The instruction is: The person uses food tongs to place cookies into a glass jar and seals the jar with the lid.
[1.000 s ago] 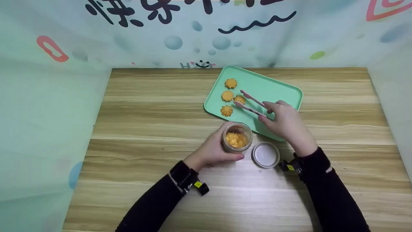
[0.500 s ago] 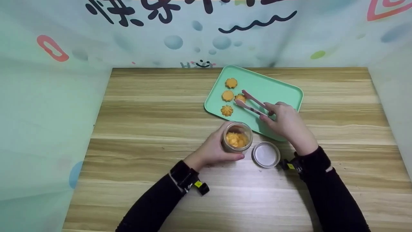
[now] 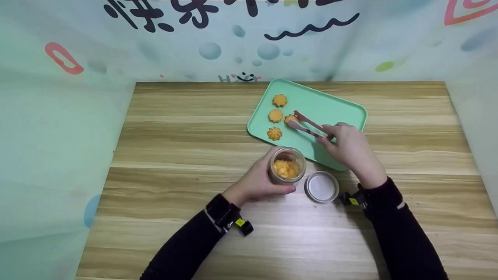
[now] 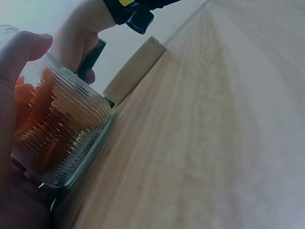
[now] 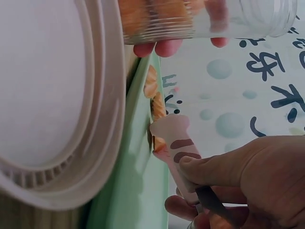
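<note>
My left hand (image 3: pixel 260 179) grips a ribbed glass jar (image 3: pixel 287 166) with several orange cookies inside; the same jar (image 4: pixel 57 136) fills the left wrist view. My right hand (image 3: pixel 347 146) holds pink tongs (image 3: pixel 307 125) over the mint-green tray (image 3: pixel 330 105). The tongs' tips close around an orange flower-shaped cookie (image 3: pixel 289 119). Three more cookies (image 3: pixel 275 115) lie on the tray's left side. In the right wrist view the tongs (image 5: pixel 177 148) reach toward the cookies (image 5: pixel 153 93) past the tray (image 5: pixel 138 191) edge.
The jar's white lid (image 3: pixel 321 187) lies upside down on the wooden table (image 3: pixel 175 155) between my hands, and looms large as the lid (image 5: pixel 52 95) in the right wrist view. Printed curtain walls enclose the table on three sides.
The tongs' tips have narrowed and shifted slightly right onto the cookie. My left hand and the jar have stayed still.
</note>
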Tool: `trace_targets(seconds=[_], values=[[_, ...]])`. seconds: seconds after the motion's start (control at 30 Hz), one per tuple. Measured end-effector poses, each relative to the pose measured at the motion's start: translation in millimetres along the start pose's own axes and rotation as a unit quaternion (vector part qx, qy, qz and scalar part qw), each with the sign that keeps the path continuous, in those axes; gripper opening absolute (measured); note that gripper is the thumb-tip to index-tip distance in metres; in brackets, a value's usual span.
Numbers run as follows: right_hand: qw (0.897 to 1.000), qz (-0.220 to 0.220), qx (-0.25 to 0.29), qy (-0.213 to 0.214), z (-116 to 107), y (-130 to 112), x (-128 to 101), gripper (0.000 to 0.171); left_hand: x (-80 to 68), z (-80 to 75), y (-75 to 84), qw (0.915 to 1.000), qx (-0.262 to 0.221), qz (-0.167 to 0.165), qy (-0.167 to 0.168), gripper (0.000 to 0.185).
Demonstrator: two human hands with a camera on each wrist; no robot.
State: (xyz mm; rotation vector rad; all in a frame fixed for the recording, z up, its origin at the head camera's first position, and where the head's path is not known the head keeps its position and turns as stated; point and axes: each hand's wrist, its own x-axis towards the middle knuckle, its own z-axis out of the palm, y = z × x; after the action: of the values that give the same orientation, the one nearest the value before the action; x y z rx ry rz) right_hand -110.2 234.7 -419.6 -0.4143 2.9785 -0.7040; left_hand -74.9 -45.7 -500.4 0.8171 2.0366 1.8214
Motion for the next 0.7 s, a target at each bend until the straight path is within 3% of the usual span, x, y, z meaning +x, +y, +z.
trace_targets(seconds=[0.17,0.7], values=[[1.0,-0.012,0.004,0.014,-3,0,-3,0.028,-0.1,0.1,0.3,1.0,-0.001,-0.001,0.001,0.095],[0.999,-0.024,0.018,0.021,-19,-7,-12,0.036,-0.4,0.1,0.4,1.0,0.0,-0.004,0.0,0.094]])
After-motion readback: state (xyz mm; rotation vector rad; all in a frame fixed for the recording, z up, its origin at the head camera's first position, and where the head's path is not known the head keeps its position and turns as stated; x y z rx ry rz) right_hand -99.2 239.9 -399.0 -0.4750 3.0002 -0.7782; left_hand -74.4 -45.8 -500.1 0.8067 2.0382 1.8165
